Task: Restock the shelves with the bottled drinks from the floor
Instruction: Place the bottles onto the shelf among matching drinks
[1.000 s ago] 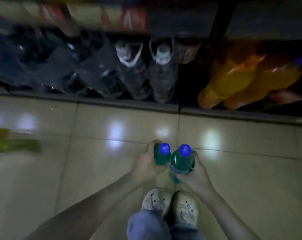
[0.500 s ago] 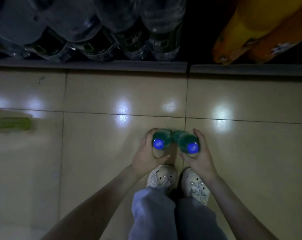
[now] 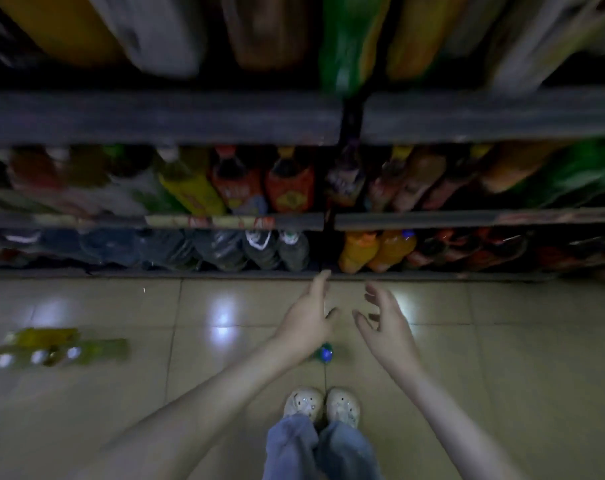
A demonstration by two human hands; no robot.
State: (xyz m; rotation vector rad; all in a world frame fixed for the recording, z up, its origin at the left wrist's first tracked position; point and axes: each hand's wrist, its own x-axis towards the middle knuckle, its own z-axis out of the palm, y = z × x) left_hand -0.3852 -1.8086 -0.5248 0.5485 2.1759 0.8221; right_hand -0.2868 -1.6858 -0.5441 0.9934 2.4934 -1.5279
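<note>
**Empty hands over a tiled aisle floor, one bottle at the feet**

The floor (image 3: 501,358) is glossy beige tile with dark grout lines. It is dimly lit, and pale light patches (image 3: 221,322) reflect off it in front of the shelving unit (image 3: 162,116). A person faces the shelves, with pale shoes (image 3: 321,405) together and blue jeans (image 3: 290,445) at the bottom of the view. Both bare arms reach forward above the tiles.

The left hand (image 3: 306,322) and the right hand (image 3: 389,332) hover side by side, near each other but apart, and neither holds anything. The fingers (image 3: 320,284) of both are spread wide and loosely bent.

The green bottle (image 3: 325,353) sits on the floor just ahead of the shoes, cap toward the camera. Only its blue cap and a sliver of green show, because the left wrist covers the rest. Well off to the left, a blurred cluster of yellow-green bottles (image 3: 51,348) lies on the tiles.

The shelving rises in three tiers, split by a dark upright post (image 3: 328,244).
- **Lowest tier:** clear water bottles (image 3: 259,251) stand left of the post and orange drink bottles (image 3: 373,252) just right of it.
- **Middle tier:** dark bottles with red labels (image 3: 289,190) stand in a row.
- **Top tier:** large bottles (image 3: 162,29), too blurred to identify.
</note>
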